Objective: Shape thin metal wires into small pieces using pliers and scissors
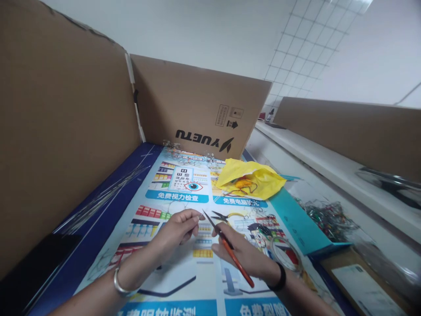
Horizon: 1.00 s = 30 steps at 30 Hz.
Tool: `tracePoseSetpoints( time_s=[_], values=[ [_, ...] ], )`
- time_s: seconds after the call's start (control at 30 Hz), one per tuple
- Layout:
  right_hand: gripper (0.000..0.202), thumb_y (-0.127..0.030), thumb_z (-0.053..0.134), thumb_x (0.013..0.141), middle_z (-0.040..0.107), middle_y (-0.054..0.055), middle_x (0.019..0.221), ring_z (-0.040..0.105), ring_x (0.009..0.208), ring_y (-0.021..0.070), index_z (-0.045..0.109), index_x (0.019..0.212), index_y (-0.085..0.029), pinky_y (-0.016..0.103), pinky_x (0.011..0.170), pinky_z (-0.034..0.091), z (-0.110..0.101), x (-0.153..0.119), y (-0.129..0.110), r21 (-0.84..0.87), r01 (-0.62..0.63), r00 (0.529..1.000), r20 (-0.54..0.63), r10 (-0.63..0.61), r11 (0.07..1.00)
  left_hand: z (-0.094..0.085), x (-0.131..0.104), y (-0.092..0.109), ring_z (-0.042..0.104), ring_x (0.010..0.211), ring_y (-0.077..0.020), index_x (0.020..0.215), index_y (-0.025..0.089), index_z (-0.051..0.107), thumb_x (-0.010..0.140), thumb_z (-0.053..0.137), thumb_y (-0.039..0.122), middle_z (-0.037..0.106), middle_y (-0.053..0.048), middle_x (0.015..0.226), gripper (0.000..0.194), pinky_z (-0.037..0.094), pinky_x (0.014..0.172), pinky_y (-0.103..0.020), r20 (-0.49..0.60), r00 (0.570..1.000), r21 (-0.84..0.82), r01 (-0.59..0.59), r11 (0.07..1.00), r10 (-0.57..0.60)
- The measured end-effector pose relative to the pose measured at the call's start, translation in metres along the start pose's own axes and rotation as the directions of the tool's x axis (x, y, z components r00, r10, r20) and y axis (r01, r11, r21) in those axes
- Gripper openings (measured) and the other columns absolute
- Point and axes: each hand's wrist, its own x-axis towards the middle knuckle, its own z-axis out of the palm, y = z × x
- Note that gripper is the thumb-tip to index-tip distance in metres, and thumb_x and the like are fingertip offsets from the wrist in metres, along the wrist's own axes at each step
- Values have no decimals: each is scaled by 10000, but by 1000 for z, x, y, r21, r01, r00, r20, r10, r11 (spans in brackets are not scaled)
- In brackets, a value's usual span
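Covering much of the blue surface (151,153) is a poster (180,263), 免费视力检查 printed below its eye chart (183,177). Cardboard (194,96) stands behind, marked YUETU upside down, before a pale wall (197,26). The right hand (245,245) grips an orange-handled tool (238,265) above the poster, its tip near the left hand (179,228); those fingertips are pinched together, though I cannot tell whether they hold anything. Yellow-handled pliers (226,216) lie just beyond the right hand.
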Motion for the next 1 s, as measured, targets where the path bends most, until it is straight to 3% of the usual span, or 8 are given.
tracePoseSetpoints(
  time_s=[0.17, 0.47, 0.73, 0.87, 1.0],
  values=[
    [267, -432, 430, 856, 488, -8, 798, 457, 743, 131, 443, 978, -195, 259, 700, 395, 3, 2, -4, -25, 88, 996, 12, -88, 996, 7, -5, 2, 254, 386, -26, 771, 153, 567, 786, 519, 377, 479, 53, 532, 229, 135, 390, -190, 29, 999, 75, 32, 997, -34],
    [278, -442, 330, 898, 502, -6, 788, 463, 707, 115, 463, 919, -198, 236, 667, 397, 8, 5, -2, 46, 128, 991, 35, -130, 991, 11, -6, 2, 218, 369, -33, 733, 159, 560, 771, 521, 341, 458, 63, 479, 190, 119, 389, -205, 46, 994, 77, 96, 992, -99],
    [313, -493, 387, 864, 453, -18, 708, 445, 595, 92, 428, 817, -186, 202, 534, 391, 7, 6, -3, 69, 41, 993, 108, -49, 997, 9, -1, -3, 236, 353, -34, 660, 159, 518, 731, 531, 308, 472, 65, 437, 166, 146, 401, -202, 19, 986, 118, 164, 979, -167],
    [330, -509, 408, 844, 434, -55, 574, 448, 451, 72, 413, 769, -188, 186, 436, 376, 12, 8, 0, 182, -117, 980, 178, 85, 976, 8, 0, -7, 243, 355, -34, 658, 158, 527, 727, 510, 268, 462, 63, 438, 131, 135, 387, -199, 0, 986, 138, 165, 977, -167],
    [338, -474, 401, 828, 427, -63, 434, 469, 332, 96, 424, 673, -175, 178, 320, 339, 19, 19, 10, 343, -413, 873, 412, 260, 844, 3, 3, -23, 238, 331, -33, 667, 173, 506, 715, 489, 256, 489, 54, 468, 98, 104, 355, -201, 37, 979, 127, 192, 973, -198]
  ],
)
